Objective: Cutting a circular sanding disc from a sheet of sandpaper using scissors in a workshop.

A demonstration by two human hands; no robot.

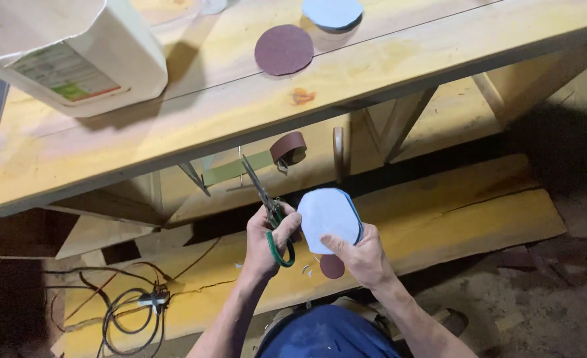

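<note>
From the head camera, the left hand (267,242) has its fingers through the green loops of the scissors (267,205), blades pointing up and away. The right hand (363,255) pinches a pale, roughly round sheet (326,215) by its lower edge, below the tabletop (386,66). The sheet is probably sandpaper backing: light, bendable, easily creased, so best held near the rim. A maroon disc (283,50) and white jug (74,50) sit above.

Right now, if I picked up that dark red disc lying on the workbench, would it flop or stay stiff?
Probably bendy: the dark red disc lies perfectly flat and looks sheet-thin. Likely very light, since it casts almost no shadow on the workbench. Being flat, it shouldn't roll, though lifting its edge may be fiddly.
</note>
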